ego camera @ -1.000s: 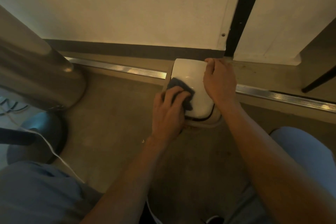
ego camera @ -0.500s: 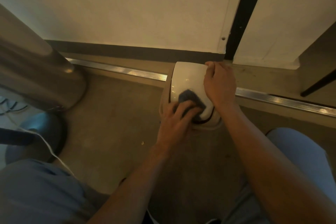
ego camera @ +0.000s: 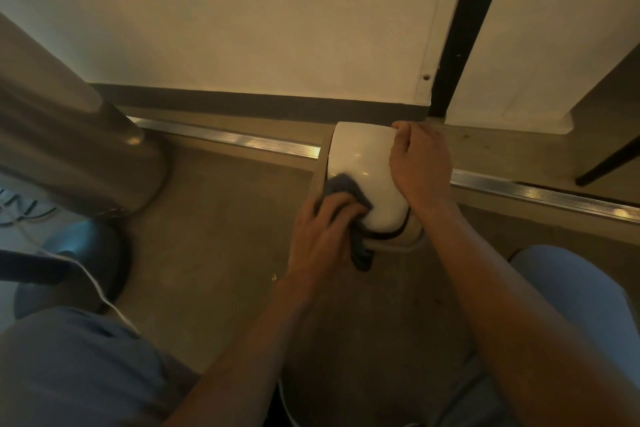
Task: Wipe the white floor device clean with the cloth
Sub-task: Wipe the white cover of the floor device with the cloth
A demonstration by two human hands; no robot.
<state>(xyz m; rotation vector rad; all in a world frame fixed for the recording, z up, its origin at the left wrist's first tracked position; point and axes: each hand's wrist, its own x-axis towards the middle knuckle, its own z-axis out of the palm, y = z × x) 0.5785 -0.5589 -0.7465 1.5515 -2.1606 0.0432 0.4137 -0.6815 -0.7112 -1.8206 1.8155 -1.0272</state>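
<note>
I am crouching over the dull concrete floor [ego camera: 214, 236], facing the pale plastered wall [ego camera: 242, 17] with its dark skirting band [ego camera: 242, 104]; a ribbed aluminium threshold strip [ego camera: 225, 140] is running along the floor in front of it, and a large brushed-steel cylindrical bin [ego camera: 69, 149] is standing well apart on my left. The smooth white rounded plastic floor device [ego camera: 360, 163] is sitting on the floor across the line of the strip, just beside the dark vertical door gap [ego camera: 464, 28]. My right hand [ego camera: 420, 163] is lying over the device's right flank, fingers curled around its far corner and bracing it; this hand is keeping the same hold as half a second ago. My left hand [ego camera: 322, 232] is clenching the small dark grey-blue folded cloth [ego camera: 343, 189], fingertips pressing it against the device's near-left edge, with a loose tail of cloth hanging down toward the beige base rim [ego camera: 398, 246]. Half a second ago the cloth was working the lower centre of the top face; it is now sitting further left. I am judging that the strokes are sweeping side to side across the near half, so the far half, near the wall, probably needs wiping next.
</note>
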